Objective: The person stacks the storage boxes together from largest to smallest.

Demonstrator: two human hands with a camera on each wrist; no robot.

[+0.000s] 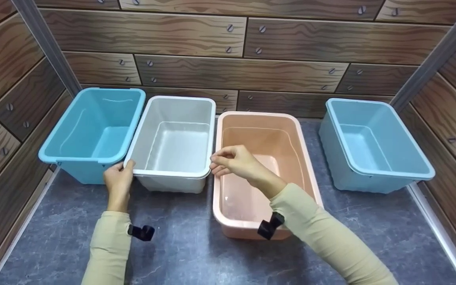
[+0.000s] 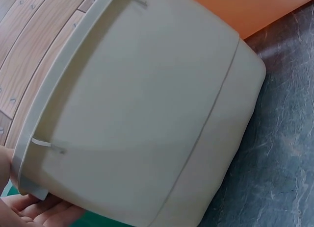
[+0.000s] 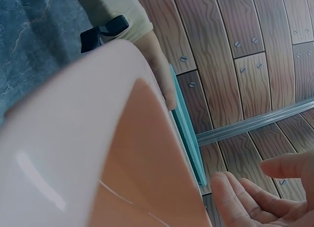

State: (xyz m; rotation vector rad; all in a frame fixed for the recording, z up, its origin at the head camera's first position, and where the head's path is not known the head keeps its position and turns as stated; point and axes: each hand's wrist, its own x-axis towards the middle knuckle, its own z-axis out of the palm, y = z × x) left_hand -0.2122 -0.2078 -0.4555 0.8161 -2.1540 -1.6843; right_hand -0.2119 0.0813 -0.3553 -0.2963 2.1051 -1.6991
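"Where's the grey bin (image 1: pixel 176 144)?"

"Between the teal bin (image 1: pixel 93 126) and the peach bin (image 1: pixel 247 202). My left hand (image 1: pixel 118 180) grips its near-left corner; my right hand (image 1: pixel 238 160), loosely open, holds nothing beside its right edge. Whether it touches, I can't tell."

"How will it handle?"

"Light, I'd guess: smooth, stiff plastic, slightly slippery. Best held under the rim, both sides."
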